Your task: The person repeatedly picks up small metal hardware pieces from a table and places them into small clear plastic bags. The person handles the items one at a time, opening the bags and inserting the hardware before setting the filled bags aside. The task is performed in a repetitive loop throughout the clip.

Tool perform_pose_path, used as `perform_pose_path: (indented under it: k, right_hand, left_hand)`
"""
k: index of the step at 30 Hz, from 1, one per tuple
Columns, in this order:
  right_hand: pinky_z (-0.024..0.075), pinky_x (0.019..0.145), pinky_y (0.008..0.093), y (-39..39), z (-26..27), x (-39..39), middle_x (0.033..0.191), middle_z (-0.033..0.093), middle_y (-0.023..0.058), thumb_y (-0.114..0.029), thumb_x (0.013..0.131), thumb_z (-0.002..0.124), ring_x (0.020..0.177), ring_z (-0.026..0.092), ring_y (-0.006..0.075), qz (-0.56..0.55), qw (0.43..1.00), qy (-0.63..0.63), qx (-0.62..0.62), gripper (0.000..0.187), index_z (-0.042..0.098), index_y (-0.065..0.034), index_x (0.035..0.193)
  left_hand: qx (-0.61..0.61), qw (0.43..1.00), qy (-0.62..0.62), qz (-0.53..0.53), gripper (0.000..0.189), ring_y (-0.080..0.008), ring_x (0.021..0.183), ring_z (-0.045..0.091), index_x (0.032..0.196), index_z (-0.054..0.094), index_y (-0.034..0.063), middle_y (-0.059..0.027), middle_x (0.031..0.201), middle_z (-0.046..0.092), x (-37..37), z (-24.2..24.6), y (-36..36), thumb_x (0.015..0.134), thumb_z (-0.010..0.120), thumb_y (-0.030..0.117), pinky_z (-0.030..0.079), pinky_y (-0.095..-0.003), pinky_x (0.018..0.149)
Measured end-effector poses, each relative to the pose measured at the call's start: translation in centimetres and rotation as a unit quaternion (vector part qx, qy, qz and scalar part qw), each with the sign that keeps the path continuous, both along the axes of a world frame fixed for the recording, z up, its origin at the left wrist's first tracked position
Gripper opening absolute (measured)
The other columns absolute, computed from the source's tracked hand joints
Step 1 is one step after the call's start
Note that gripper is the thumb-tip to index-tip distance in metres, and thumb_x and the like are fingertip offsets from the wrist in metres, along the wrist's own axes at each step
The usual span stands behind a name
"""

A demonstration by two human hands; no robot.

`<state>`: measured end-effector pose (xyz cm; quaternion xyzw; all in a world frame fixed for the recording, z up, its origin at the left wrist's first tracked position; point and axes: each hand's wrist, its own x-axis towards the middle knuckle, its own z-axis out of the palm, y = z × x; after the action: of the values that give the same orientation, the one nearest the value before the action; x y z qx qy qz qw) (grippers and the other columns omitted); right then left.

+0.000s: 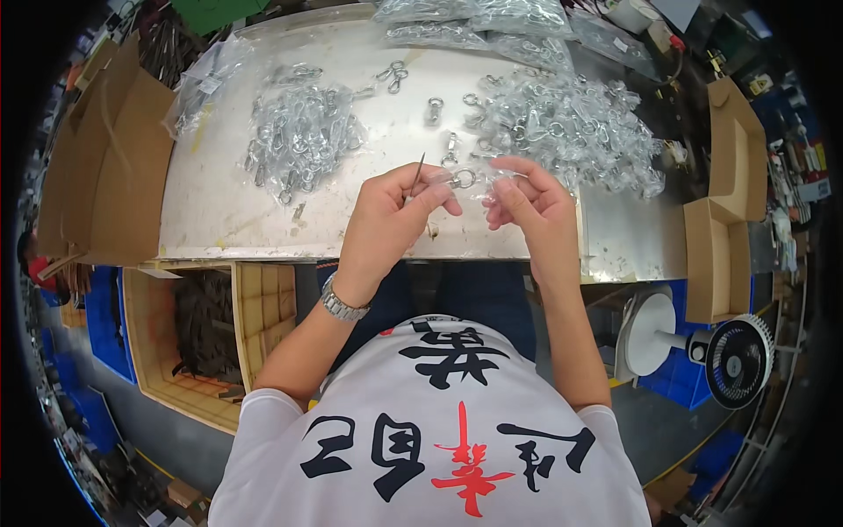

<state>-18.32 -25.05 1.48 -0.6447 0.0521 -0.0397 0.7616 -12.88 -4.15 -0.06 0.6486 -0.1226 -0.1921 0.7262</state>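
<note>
My left hand (392, 207) pinches one end of a small clear plastic bag (484, 176) near the table's front edge. A metal swivel snap hook (465, 178) shows its round ring in the bag; the rest is partly hidden by my fingers. From the same hand a thin pointed metal tool (419, 172) sticks up, its handle mostly covered. My right hand (535, 197) has thumb and fingers at the bag's other end. Just beyond the hands lie a loose snap hook (450, 148) and another hook (434, 110).
Bagged hooks form a heap on the left (306, 132) and a larger heap on the right (560, 125). Full plastic bags (474, 26) are stacked at the back of the white table (217, 224). Cardboard boxes stand left (125, 158) and right (718, 257). A fan (737, 362) is at lower right.
</note>
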Motion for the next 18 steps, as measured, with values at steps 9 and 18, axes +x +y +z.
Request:
perform_pose_path:
  k: [9,18]
  right_hand:
    - [0.057,0.096,0.0336,2.9,-2.4,-0.7,0.114,0.078,0.0108,-0.026,0.11,0.063,0.097,0.074,0.0162,-0.053,0.99,0.02,0.127,0.034,0.075,0.0035,0.122]
    - [0.0559,0.102,0.0374,2.8,-1.9,-0.5,0.119,0.078,0.0155,-0.029,0.112,0.057,0.105,0.074,0.0194,-0.035,0.981,0.023,0.188,0.038,0.073,0.0031,0.123]
  left_hand:
    - [0.027,0.999,-0.021,-0.004,0.032,0.0023,0.052,0.042,0.136,0.061,0.0024,-0.0036,0.089,0.078,-1.3,0.7,-1.3,0.105,0.064,0.008,0.029,-0.0181,0.045]
    - [0.048,0.996,-0.07,0.039,0.034,0.0029,0.057,0.043,0.14,0.062,0.0042,-0.0027,0.091,0.079,-1.5,1.1,-1.1,0.105,0.063,0.007,0.031,-0.0181,0.05]
